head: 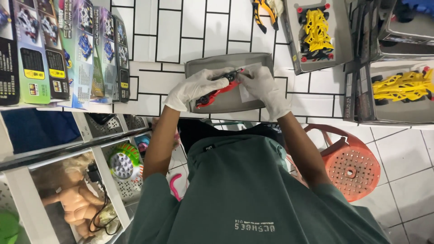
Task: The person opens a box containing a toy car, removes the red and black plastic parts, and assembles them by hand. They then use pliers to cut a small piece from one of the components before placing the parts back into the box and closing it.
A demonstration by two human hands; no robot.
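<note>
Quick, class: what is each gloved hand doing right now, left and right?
Left hand: closed on the red toy car body, above the grey tray.
Right hand: fingers pinched on the same red toy car body at its upper end.

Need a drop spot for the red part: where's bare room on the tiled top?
Free: tiled top between the boxes and grey tray; a strip between tray and yellow car. Crowded: tray, where left hand and right hand hold the red part; the top right corner.
</note>
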